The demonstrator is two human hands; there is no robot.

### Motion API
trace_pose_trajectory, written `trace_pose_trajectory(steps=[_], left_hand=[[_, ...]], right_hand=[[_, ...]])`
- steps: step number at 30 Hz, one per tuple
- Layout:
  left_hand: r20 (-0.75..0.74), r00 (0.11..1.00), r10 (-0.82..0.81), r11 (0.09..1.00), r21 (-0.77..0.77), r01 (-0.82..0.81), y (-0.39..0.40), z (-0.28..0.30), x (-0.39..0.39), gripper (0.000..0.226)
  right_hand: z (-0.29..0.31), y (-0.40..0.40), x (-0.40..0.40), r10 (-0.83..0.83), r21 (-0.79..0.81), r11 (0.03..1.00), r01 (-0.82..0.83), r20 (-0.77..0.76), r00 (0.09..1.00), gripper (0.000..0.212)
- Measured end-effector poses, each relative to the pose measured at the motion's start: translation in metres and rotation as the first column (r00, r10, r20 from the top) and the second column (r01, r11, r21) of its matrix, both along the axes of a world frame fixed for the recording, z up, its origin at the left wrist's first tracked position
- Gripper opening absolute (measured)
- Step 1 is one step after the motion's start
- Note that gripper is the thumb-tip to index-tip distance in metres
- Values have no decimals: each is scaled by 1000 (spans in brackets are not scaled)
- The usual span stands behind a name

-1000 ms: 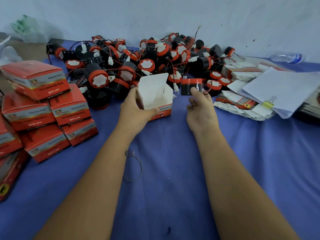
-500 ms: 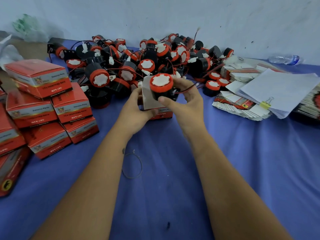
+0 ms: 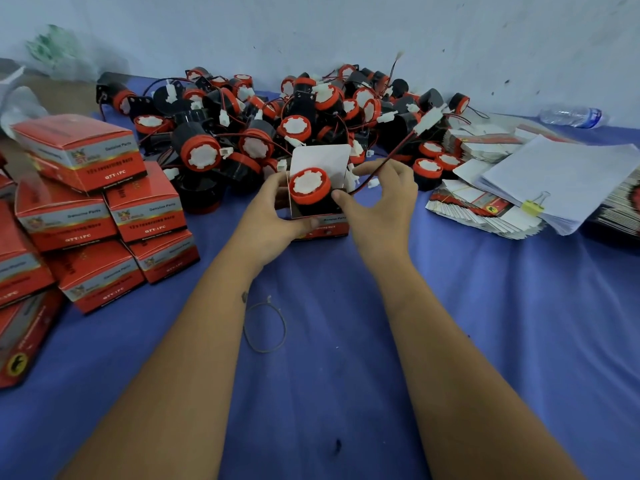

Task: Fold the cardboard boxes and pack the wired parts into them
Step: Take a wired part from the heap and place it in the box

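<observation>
- Red packed boxes (image 3: pixel 86 202) sit stacked at the far left on the blue cloth (image 3: pixel 519 323), lids closed.
- Behind and right of them, a heap of loose parts (image 3: pixel 277 123), black bodies with red caps and thin wires, runs along the wall.
- Left hand (image 3: pixel 273 216) grips the open box (image 3: pixel 322 188) by its left wall, thumb across the near face; the box stands on the cloth with its back flap upright.
- One part (image 3: pixel 310 187) sits in the box mouth, red cap tilted up toward the camera, long axis roughly vertical; probably not yet fully seated, though the box wall hides its lower half.
- Right hand (image 3: pixel 381 206) touches the part's right side with its thumb and pinches the wire (image 3: pixel 398 150), which trails up and right to a white plug (image 3: pixel 429 119) outside the box.
- The wire lies up-right of the box, so the right hand is the nearer one to coil it back down-left into the mouth before the flap can close.
- Flat boxes (image 3: pixel 478 209) and clipped papers (image 3: pixel 561 178) lie at the right.
</observation>
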State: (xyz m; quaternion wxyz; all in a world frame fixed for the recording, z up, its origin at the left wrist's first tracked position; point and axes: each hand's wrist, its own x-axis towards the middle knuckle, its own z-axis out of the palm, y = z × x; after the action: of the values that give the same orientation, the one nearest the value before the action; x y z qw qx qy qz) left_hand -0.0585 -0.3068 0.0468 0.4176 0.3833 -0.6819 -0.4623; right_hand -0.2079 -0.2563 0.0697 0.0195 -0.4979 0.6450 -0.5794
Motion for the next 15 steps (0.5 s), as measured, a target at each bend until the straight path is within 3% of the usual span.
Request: trace_pose_trajectory(steps=[3,5,8,11,15], left_hand=[[27,999,-43,999,1,43,-1,0,2,63],[46,997,-56,998,-6,56,-1,1,3,64],[33,998,-52,999,3,52,-1,-2,2,65],[9,999,-41,999,7,41,0,0,0,63],[-94,996,-4,996,87,12,5,4,-7,35]], right_hand=[[-3,-1,-2,-68,100,992,76,-74,995,17],[-4,-2,-2,-97,158,977,142,-265,959,10],[-6,-3,-1,-45,244,949,198,-518,854,19],[-7,-1,-4,106,427,886,179,-565,819,29],[-3,2,-7,301,597,798,83,-514,803,44]])
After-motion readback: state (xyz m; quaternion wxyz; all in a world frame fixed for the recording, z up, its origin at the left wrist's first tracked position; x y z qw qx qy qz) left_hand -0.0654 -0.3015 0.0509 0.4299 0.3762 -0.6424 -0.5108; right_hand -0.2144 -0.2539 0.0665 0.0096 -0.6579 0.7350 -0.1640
